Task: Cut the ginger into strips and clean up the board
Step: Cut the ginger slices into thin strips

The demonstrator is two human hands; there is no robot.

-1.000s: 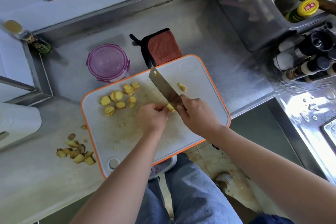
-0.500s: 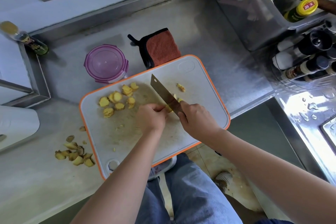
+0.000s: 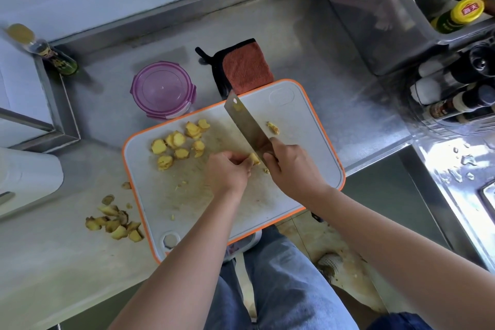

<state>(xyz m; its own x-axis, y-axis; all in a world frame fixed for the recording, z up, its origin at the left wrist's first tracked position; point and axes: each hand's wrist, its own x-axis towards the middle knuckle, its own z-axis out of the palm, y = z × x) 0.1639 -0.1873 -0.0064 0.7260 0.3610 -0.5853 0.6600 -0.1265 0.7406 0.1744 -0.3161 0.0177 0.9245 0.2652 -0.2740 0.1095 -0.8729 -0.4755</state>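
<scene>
the ginger piece point(image 3: 253, 159) is small, light and firm, probably a little slippery, so it is best pinched at its left end with fingertips kept back from the blade; the left hand point(image 3: 227, 173) pinches it so now, near the middle of the cutting board point(image 3: 294, 115). the right hand point(image 3: 290, 169) is wrapped around the handle of the cleaver point(image 3: 245, 123), whose blade stands just right of the ginger piece. it looks pale yellow and stubby, and round slices point(image 3: 179, 144) lie to the far left on the board.
</scene>
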